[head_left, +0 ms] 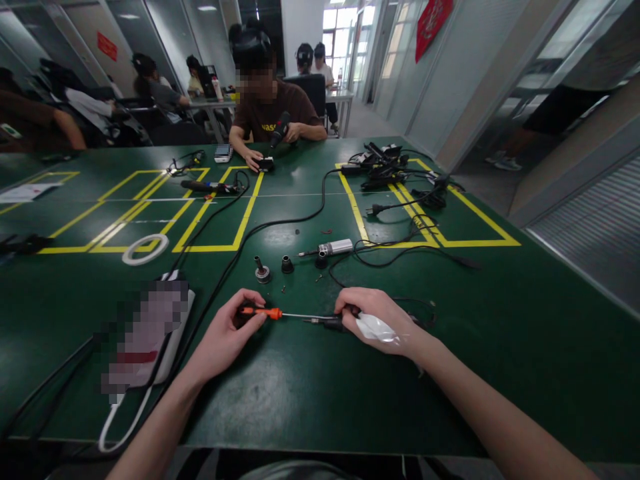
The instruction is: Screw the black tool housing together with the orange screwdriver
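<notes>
My left hand (233, 333) is closed around the orange and black handle of a screwdriver (273, 313). Its thin metal shaft runs right, ending by the fingers of my right hand (375, 317). That hand grips a black tool with a pointed metal tip (330, 323), the tip facing left just under the shaft; most of its body is hidden by my fingers. White plastic film (380, 329) lies over the thumb side of my right hand. Ahead of both hands stand a metal-and-black fitting (262, 272), a black conical piece (287, 265), another black cone (321, 260) and a silver cylindrical part (336, 247).
On the green table (280, 400), a phone-like device (145, 340) with cables lies at left, near a white ring (145, 249). Tangled black cords and adapters (380, 163) cover the far right. A co-worker (275, 107) sits opposite, handling a black tool (280, 131).
</notes>
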Motion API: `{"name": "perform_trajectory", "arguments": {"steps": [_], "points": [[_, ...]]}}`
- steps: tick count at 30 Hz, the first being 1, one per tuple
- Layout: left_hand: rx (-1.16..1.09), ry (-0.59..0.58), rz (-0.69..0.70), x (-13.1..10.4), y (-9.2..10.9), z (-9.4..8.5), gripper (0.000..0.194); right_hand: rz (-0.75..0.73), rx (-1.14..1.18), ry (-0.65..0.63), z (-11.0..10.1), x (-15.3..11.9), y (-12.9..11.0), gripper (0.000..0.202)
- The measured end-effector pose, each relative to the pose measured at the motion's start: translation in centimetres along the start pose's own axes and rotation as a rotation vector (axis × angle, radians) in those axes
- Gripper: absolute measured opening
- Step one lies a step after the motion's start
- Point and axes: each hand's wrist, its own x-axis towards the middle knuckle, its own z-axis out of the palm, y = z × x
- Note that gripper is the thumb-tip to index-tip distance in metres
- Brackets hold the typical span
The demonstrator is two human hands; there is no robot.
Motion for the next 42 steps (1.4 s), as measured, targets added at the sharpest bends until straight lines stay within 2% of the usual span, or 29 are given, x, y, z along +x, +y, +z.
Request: {"name": "perform_trajectory", "arguments": {"steps": [8,14,23,35,42], "points": [[0.081,0.035,0.014,0.21,-0.37,0.26,0.029,0.035,-0.038,-0.016,-0.11,0.11,-0.27,0.012],[-0.011,-0.021,-0.003,0.01,-0.25,-0.18,0.022,0.041,-0.029,-0.027,-0.08,0.17,-0.31,0.011],[-0.022,0.003,-0.020,0.09,-0.04,-0.21,0.025,0.065,-0.027,-0.039,0.06,0.30,-0.31,0.010],[0.099,0.018,-0.007,0.31,-0.67,0.27,0.032,0.050,-0.035,-0.030,0.00,0.19,-0.24,0.010],[0.045,-0.001,0.005,-0.01,-0.07,0.25,0.023,0.046,-0.033,-0.035,-0.15,0.22,-0.38,0.011]]}}
